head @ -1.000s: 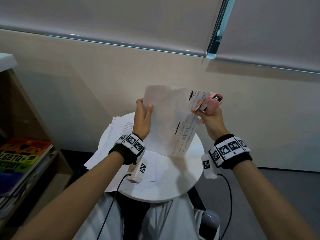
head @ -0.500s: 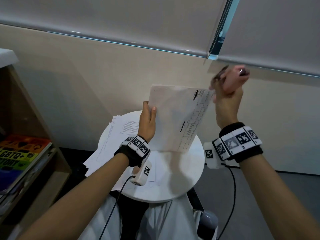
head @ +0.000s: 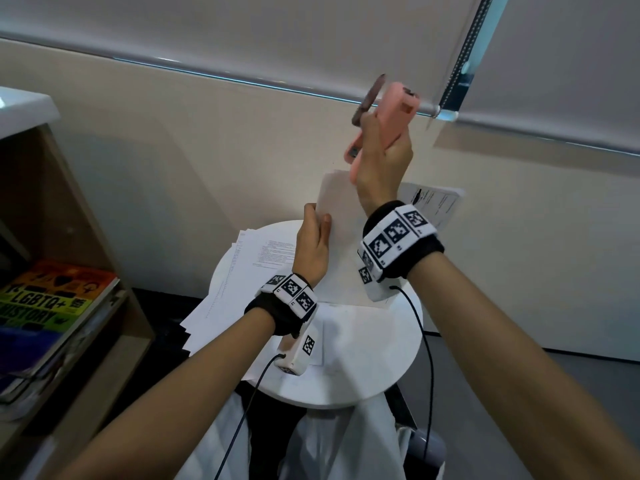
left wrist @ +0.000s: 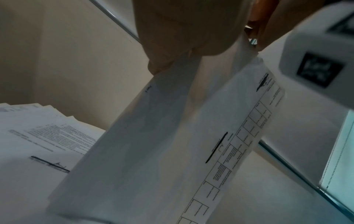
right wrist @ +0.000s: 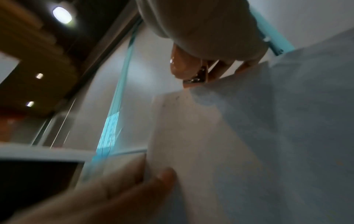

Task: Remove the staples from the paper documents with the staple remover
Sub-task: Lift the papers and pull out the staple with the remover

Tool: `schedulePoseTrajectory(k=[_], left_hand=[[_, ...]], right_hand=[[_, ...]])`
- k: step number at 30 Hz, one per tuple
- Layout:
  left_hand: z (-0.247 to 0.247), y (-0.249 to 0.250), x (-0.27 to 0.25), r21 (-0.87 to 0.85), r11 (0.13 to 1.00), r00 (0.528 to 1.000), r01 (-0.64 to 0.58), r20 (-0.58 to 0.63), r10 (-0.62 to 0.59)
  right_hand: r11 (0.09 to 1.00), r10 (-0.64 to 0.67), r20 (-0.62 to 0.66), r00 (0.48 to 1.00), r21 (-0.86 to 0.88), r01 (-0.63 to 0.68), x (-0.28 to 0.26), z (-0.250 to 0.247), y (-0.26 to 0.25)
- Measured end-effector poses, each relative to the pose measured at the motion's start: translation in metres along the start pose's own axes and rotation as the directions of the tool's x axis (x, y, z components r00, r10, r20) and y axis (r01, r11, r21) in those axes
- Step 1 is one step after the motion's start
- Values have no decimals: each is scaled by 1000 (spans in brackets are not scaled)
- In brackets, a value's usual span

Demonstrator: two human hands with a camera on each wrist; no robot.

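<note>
Staple removal under way: the person's left hand [head: 313,245] pinches the paper document [head: 341,237] upright above the round white table [head: 363,368], with more sheets stacked at 9 o'clock. The right hand [head: 382,157], fingers wrapped round the pink staple remover [head: 388,119], is raised at 12 o'clock, its lower tip apparently near the doc's top edge. Next, probably: check the staple is out, then separate pages.

Beige wall [head: 173,140] far; grey roller blinds [head: 242,32] above; wooden bookshelf [head: 69,237] left; dark floor [head: 485,382] right; round white table [head: 381,368] centre.
</note>
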State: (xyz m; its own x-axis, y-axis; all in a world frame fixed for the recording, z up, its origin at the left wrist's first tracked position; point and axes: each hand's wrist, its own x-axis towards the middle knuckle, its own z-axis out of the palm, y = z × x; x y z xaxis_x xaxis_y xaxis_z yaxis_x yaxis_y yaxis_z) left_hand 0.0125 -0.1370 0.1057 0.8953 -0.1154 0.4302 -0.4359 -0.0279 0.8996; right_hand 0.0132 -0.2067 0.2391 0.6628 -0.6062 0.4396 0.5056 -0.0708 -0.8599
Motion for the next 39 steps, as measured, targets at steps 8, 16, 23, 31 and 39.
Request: schedulePoseTrajectory(k=[8,16,23,31,39], left_hand=[[3,-1,2,25,1000,1000,-16,-5,16],[0,-4,5,51,998,999,-35,15,34],[-8,-12,4,11,1000,978,-23,-207,25],[-27,-32,2,1,997,982,73,-177,-71],[-37,-69,-6,215,945,964,247,39,-261]], right_hand=[[925,-217,42,975,-310,219,-7,13,34],[917,-292,68,954,-261,300,-5,18,34],[913,-371,-155,915,-241,330,14,-6,12],[914,348,153,925,-273,-299,-2,-131,57],[646,717,123,687,-489,-587,-26,-178,107]])
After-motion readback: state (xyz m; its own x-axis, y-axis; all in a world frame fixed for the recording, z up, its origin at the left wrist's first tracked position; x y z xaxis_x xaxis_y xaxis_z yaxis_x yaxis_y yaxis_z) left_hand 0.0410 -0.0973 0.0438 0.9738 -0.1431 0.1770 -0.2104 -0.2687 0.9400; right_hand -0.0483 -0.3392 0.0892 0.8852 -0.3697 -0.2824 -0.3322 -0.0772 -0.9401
